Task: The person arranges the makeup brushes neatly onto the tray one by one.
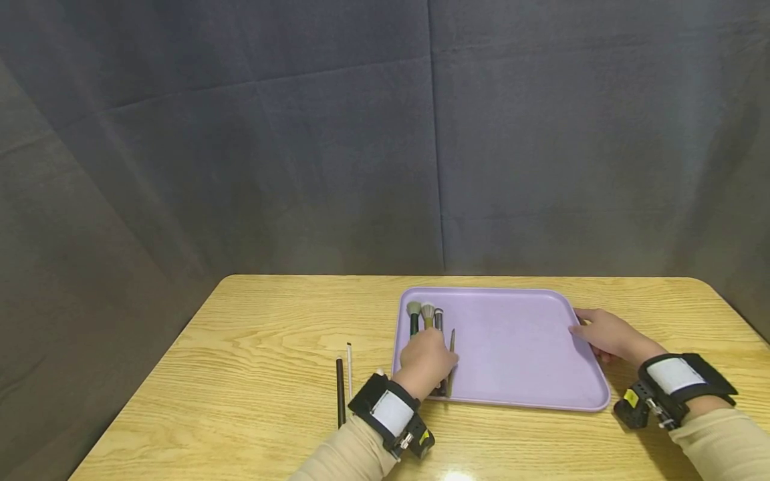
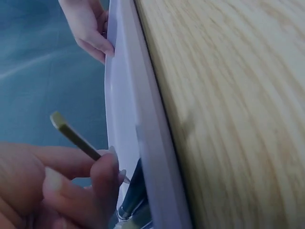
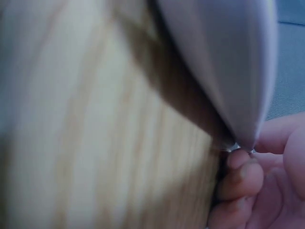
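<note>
Over the left part of a lilac tray (image 1: 511,347), my left hand (image 1: 427,361) pinches a thin olive-gold makeup brush (image 1: 452,344) between thumb and fingers. Its slim handle (image 2: 76,138) sticks out past the fingertips in the left wrist view; I cannot make out its bristles. Beside that hand lie a green-tipped makeup brush (image 1: 414,310), a fluffy pale one (image 1: 428,312) and a dark-handled one (image 1: 438,319), partly covered by the hand. My right hand (image 1: 610,335) grips the tray's right rim, thumb above and other fingers curled at its underside (image 3: 238,181).
On the wooden table (image 1: 271,321), left of the tray, lie a dark brush (image 1: 340,394) and a slim white-handled brush (image 1: 349,371). A pale tip shows near the left wrist strap. Grey cloth (image 1: 337,147) hangs behind the table.
</note>
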The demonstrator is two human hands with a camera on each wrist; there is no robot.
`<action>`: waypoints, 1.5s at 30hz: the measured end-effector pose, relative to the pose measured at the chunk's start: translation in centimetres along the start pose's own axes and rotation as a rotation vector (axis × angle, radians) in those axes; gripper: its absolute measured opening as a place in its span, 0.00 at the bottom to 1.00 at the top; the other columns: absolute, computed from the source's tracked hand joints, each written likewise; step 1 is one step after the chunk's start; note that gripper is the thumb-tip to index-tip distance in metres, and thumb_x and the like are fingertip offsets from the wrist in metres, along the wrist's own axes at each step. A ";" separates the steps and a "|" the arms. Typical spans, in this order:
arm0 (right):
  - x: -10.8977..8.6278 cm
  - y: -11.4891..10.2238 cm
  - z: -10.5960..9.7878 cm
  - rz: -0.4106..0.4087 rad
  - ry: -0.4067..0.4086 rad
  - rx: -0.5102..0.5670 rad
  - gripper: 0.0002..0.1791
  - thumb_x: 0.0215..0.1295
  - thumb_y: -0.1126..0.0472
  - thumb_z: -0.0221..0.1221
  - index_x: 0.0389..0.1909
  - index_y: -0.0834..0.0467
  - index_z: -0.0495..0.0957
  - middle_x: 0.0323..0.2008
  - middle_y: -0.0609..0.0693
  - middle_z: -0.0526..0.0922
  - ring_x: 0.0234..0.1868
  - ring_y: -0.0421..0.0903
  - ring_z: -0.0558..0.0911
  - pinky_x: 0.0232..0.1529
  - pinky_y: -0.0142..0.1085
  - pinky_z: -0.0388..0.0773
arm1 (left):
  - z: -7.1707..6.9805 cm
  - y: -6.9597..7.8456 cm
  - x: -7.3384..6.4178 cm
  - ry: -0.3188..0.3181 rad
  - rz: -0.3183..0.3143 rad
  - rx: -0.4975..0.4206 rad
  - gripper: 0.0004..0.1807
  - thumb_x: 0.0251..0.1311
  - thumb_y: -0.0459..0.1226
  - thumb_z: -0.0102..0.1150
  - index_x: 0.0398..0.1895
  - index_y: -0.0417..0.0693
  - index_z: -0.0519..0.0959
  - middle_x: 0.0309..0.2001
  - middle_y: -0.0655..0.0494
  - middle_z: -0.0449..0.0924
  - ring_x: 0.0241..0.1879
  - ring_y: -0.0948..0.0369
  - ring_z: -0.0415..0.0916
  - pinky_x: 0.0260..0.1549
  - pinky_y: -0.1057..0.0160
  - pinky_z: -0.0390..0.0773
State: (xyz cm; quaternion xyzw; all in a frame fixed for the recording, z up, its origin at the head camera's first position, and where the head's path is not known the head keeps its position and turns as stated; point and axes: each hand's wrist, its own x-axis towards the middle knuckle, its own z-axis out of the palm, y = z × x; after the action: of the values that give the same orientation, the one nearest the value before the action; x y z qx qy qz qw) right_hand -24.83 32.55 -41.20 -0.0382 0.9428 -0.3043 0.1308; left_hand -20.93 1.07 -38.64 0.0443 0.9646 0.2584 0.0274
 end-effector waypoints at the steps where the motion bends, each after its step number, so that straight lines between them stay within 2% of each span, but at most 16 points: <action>1: 0.0 0.0 0.0 -0.002 0.002 0.000 0.35 0.72 0.59 0.49 0.65 0.82 0.49 0.14 0.48 0.66 0.12 0.42 0.66 0.17 0.34 0.65 | 0.1 0.1 0.0 0.000 0.005 0.014 0.15 0.55 0.37 0.67 0.16 0.43 0.74 0.16 0.55 0.70 0.13 0.61 0.68 0.10 0.65 0.66; 12: 0.0 0.0 0.1 -0.003 0.000 0.012 0.35 0.71 0.60 0.49 0.66 0.81 0.50 0.14 0.48 0.66 0.12 0.42 0.67 0.17 0.34 0.66 | 0.4 1.0 0.3 0.020 0.036 0.112 0.12 0.52 0.32 0.65 0.15 0.42 0.75 0.17 0.53 0.72 0.14 0.61 0.70 0.10 0.65 0.68; 18: -0.1 -0.3 0.2 -0.001 -0.006 0.033 0.35 0.71 0.59 0.49 0.66 0.80 0.50 0.15 0.49 0.66 0.13 0.43 0.67 0.17 0.34 0.66 | 0.9 1.3 0.5 0.026 0.051 0.196 0.05 0.55 0.32 0.62 0.24 0.39 0.80 0.19 0.51 0.75 0.16 0.60 0.72 0.11 0.64 0.71; 25: -0.1 -0.4 0.4 0.006 -0.004 0.032 0.34 0.71 0.60 0.49 0.66 0.80 0.50 0.15 0.49 0.66 0.13 0.42 0.67 0.17 0.34 0.66 | 1.3 1.7 0.6 0.055 0.048 0.297 0.04 0.57 0.32 0.62 0.29 0.39 0.81 0.22 0.49 0.78 0.19 0.60 0.75 0.13 0.62 0.76; 32: 0.2 0.0 0.4 -0.001 0.006 0.023 0.34 0.71 0.60 0.49 0.66 0.81 0.50 0.15 0.49 0.67 0.13 0.43 0.67 0.17 0.34 0.66 | 1.7 1.6 0.7 0.061 0.074 0.247 0.02 0.57 0.29 0.61 0.30 0.37 0.82 0.23 0.48 0.79 0.20 0.58 0.77 0.12 0.62 0.75; 40: 0.2 0.1 0.3 0.011 -0.008 0.035 0.34 0.72 0.59 0.49 0.66 0.80 0.50 0.15 0.49 0.66 0.13 0.42 0.66 0.17 0.34 0.65 | 1.9 1.7 1.1 0.065 0.051 0.236 0.03 0.58 0.29 0.60 0.32 0.37 0.82 0.23 0.47 0.79 0.19 0.59 0.77 0.12 0.62 0.76; 45: 0.3 0.0 0.3 0.004 0.003 0.026 0.34 0.72 0.60 0.49 0.66 0.80 0.51 0.14 0.49 0.66 0.12 0.42 0.66 0.17 0.34 0.66 | 2.2 1.6 1.3 0.092 0.066 0.222 0.03 0.58 0.28 0.60 0.31 0.36 0.82 0.22 0.46 0.79 0.18 0.59 0.77 0.12 0.63 0.76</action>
State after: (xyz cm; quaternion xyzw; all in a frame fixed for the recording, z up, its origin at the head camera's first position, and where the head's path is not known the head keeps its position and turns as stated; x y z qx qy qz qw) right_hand -25.00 32.31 -41.52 -0.0340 0.9389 -0.3165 0.1305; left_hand -21.97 3.65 -39.75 0.0667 0.9855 0.1527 -0.0306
